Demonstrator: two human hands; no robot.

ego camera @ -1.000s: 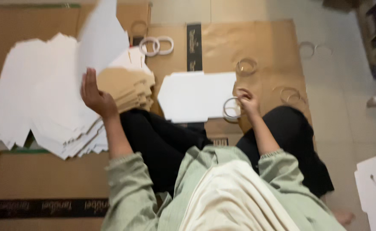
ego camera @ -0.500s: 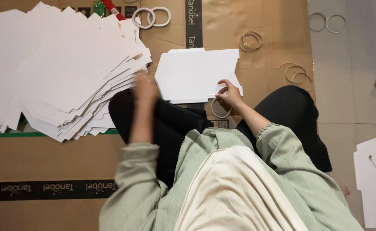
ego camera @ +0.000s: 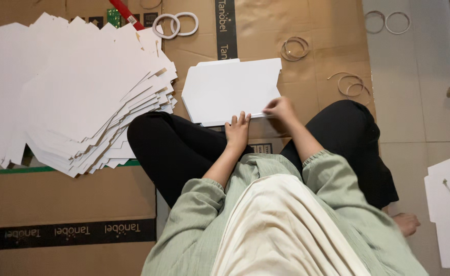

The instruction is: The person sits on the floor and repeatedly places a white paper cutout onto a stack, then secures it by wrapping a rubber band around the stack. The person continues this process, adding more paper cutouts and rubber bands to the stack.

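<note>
— Where was the white die-cut sheet lying?
— On the brown cardboard, before the knees. Its near edge was pressed by the flat, spread left hand; its corner was pinched by the right hand.
— The step?
— Squaring, apparently; a steady hold was needed next.
</note>
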